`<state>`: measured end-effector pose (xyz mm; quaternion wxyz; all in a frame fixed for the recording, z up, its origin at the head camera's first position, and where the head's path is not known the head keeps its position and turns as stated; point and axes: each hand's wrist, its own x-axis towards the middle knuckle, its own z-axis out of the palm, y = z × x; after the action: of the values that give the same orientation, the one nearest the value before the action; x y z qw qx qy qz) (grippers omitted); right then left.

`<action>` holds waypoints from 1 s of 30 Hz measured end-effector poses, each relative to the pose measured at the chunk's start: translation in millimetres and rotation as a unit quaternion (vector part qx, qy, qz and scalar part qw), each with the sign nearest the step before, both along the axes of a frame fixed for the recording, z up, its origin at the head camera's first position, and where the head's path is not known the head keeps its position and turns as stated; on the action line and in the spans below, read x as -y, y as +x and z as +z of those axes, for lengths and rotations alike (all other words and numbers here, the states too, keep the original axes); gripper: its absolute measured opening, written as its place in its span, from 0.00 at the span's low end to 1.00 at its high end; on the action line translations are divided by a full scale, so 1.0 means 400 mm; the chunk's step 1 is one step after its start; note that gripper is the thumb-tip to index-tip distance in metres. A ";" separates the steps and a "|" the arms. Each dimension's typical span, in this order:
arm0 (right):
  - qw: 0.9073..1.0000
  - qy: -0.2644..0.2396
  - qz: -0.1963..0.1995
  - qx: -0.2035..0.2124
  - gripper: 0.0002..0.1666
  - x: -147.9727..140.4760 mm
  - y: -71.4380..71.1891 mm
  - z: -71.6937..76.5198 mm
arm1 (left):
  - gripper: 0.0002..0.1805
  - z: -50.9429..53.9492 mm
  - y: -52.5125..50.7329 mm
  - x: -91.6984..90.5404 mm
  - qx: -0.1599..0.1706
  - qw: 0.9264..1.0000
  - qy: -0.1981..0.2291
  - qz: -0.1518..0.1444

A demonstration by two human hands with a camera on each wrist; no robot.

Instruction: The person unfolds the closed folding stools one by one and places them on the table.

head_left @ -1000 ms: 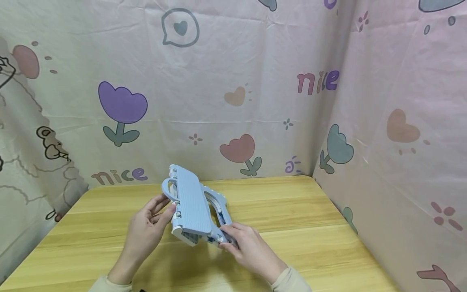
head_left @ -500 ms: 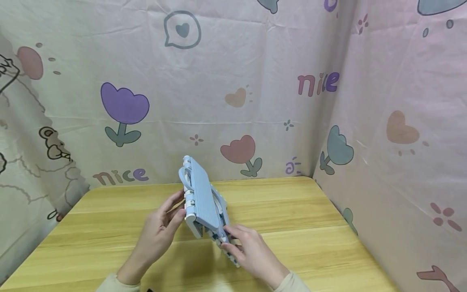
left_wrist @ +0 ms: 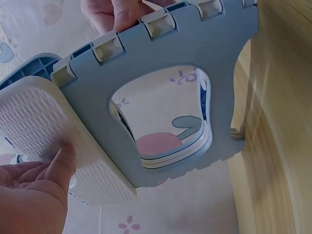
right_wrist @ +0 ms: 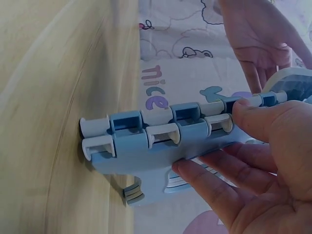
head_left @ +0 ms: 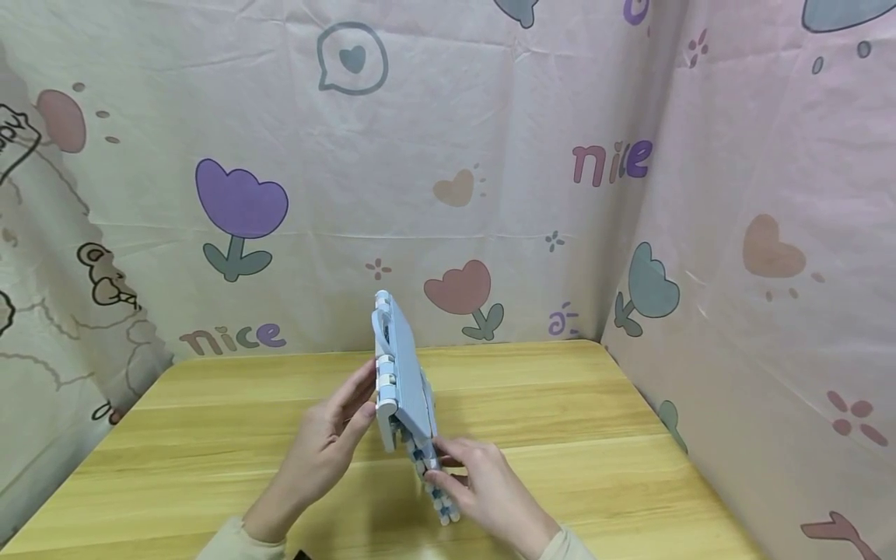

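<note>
A blue and white folding stool (head_left: 408, 362), partly folded, is held tilted above the wooden table, its lower end seeming to touch it in the right wrist view. My left hand (head_left: 315, 459) is at its left edge; in the left wrist view the thumb of that hand (left_wrist: 41, 195) presses the white ribbed panel (left_wrist: 41, 119), fingers loosely bent beside it. My right hand (head_left: 490, 486) grips a jointed leg section: in the right wrist view this hand (right_wrist: 268, 165) has its thumb on the hinge row (right_wrist: 163, 117) and its fingers against the blue face. Its palm side is partly hidden.
The wooden table (head_left: 560, 404) extends around the stool. A patterned cloth (head_left: 336, 155) hangs behind the table and along both sides. A small dark object (head_left: 302, 554) shows at the bottom edge beside the left sleeve.
The stool has turned to a more edge-on view, and its top panel has moved right, closer to the leg section. My left hand has moved right with it; my right hand has stayed nearly in place.
</note>
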<state>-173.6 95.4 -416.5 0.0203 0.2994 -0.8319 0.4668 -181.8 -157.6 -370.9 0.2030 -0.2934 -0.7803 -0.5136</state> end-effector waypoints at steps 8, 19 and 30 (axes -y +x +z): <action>1.000 -0.013 0.011 0.006 0.23 0.001 0.005 -0.002 | 0.33 0.002 -0.002 -0.025 -0.012 0.999 -0.014 -0.046; 1.000 -0.012 0.024 -0.002 0.19 -0.002 0.011 0.002 | 0.35 -0.015 0.002 -0.046 -0.029 0.997 -0.027 -0.058; 1.000 0.011 0.027 -0.003 0.21 -0.004 0.011 0.003 | 0.40 -0.047 0.023 -0.028 0.026 0.999 -0.007 -0.043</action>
<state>-169.1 97.0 -415.3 0.0068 0.3232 -0.8287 0.4568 -172.7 -146.3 -389.6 0.1583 -0.3144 -0.7754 -0.5241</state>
